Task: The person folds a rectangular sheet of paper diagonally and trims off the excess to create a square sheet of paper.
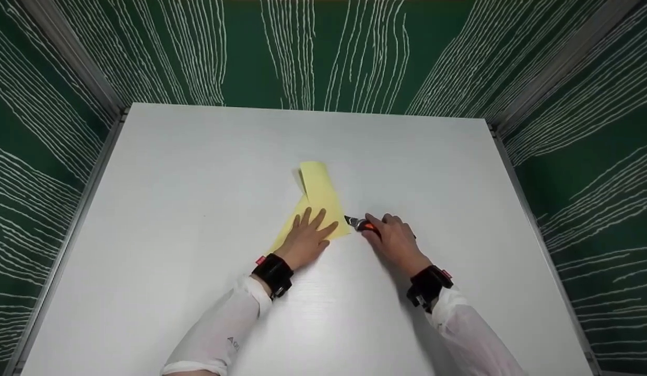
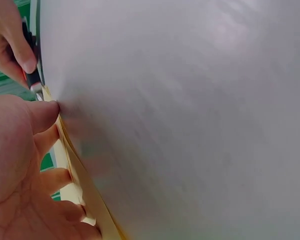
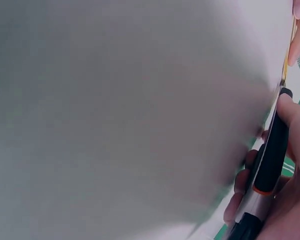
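A folded sheet of yellow paper [image 1: 319, 188] lies on the white table, its upper strip turned up at an angle. My left hand [image 1: 307, 240] presses on its lower part with the fingers spread; in the left wrist view the fingertips [image 2: 57, 180] meet the paper [image 2: 92, 195]. Just right of the paper, my right hand [image 1: 396, 240] grips a utility knife [image 1: 366, 225] with a black and orange handle. The knife's tip is right at the paper's right edge. In the right wrist view the fingers and thumb wrap round the knife handle [image 3: 272, 155].
The white tabletop [image 1: 198, 172] extends round both hands. Green walls [image 1: 344, 57] with white wavy lines stand behind and at both sides, joined by grey metal posts [image 1: 75, 57]. A black camera band [image 1: 273, 274] sits on each wrist, below white sleeves [image 1: 224, 324].
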The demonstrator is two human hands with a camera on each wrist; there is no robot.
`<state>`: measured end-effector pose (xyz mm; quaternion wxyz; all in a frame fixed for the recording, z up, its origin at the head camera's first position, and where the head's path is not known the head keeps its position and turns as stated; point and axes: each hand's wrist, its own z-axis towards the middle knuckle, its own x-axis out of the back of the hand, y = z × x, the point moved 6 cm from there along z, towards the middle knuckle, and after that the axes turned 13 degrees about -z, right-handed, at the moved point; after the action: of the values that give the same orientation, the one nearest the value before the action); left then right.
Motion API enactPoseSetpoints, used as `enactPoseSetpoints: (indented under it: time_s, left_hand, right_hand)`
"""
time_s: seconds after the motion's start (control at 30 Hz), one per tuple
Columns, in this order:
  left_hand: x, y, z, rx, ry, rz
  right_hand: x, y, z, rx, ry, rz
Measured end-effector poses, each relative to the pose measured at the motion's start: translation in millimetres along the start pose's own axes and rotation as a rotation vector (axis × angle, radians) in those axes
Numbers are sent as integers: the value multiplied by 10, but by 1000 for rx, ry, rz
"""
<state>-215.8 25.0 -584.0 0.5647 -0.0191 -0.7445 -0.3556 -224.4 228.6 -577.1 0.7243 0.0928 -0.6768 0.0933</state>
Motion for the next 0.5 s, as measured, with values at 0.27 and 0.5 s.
enactPoseSetpoints:
  time_s: [0.27, 0.5]
  left_hand:
    - [-12, 19, -39, -20, -21, 17]
    - [-40, 5, -16, -14, -80, 55]
  right_hand:
    - [-8, -56, 70, -15, 70, 14]
    - [-23, -56, 97, -16, 91, -11]
